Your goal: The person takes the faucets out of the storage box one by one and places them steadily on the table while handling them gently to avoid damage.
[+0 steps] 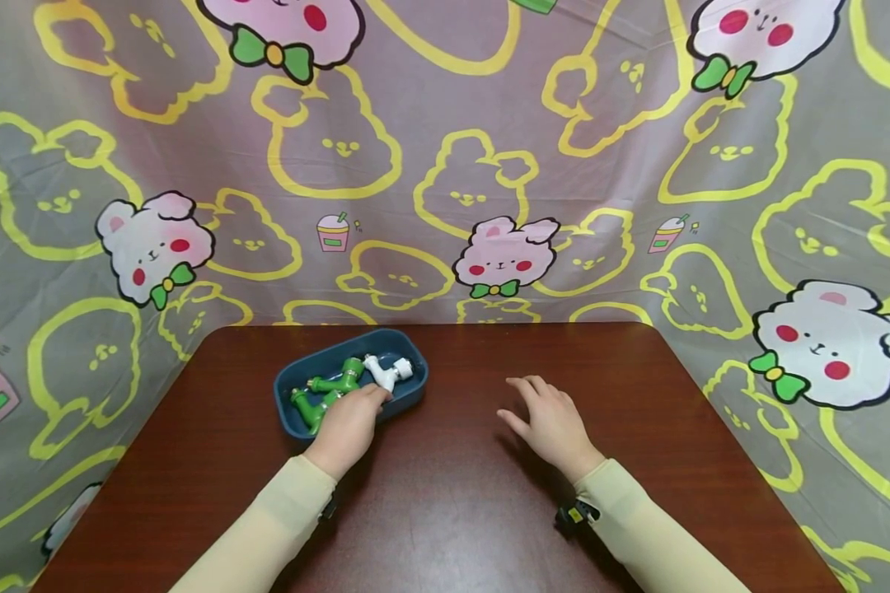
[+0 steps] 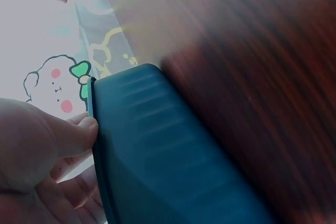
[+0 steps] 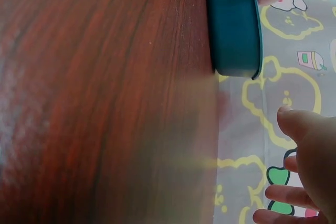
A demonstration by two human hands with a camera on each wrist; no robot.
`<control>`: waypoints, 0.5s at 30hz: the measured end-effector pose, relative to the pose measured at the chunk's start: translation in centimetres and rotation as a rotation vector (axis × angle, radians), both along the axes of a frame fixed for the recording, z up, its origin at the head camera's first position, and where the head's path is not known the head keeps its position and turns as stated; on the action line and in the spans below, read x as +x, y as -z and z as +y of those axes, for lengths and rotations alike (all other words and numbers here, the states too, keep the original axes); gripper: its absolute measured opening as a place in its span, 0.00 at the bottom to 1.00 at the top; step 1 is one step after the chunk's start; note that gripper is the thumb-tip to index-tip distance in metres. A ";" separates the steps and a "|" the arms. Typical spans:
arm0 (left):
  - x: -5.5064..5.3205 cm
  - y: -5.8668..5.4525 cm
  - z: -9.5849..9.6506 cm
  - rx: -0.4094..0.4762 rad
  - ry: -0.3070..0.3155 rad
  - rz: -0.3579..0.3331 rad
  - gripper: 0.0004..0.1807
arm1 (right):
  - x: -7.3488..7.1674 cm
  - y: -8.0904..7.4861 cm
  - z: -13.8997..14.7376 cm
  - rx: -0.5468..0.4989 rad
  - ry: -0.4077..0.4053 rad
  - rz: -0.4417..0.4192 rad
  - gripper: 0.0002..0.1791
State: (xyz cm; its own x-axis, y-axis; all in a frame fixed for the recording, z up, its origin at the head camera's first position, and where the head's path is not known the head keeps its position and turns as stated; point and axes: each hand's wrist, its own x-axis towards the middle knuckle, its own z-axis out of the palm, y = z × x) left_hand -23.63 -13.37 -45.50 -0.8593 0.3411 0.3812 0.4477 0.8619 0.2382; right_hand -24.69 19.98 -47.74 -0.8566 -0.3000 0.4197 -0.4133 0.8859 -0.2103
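Observation:
A blue plastic bin (image 1: 288, 409) stands left of the middle of the table. Inside it lie green plastic taps (image 1: 341, 377) and a white plastic tap (image 1: 389, 372). My left hand (image 1: 344, 432) grips the bin's near rim, thumb on the outer wall and fingers over the inside, as the left wrist view shows. That hand covers part of the green taps and the lower end of the white one. To the right, my right hand (image 1: 552, 424) hovers above the table, fingers spread and loosely bent, holding nothing. It is apart from the bin.
The brown wooden table (image 1: 475, 494) has rounded far corners. Patterned cloth (image 1: 430, 107) with cartoon animals hangs behind it and along both sides. A dark wrist camera (image 1: 577, 515) sits at the right cuff, another dark device (image 1: 328, 506) at the left.

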 end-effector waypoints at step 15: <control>0.1 0.0 0.6 -0.037 0.070 -0.029 0.11 | 0.1 -0.3 0.0 0.005 -0.011 -0.001 0.31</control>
State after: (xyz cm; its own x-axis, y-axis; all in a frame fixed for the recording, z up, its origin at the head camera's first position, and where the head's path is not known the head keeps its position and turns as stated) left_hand -23.58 -12.76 -45.47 -0.8436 0.4138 0.3421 0.5002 0.8374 0.2205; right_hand -24.54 19.95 -47.46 -0.8537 -0.3112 0.4177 -0.4227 0.8825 -0.2064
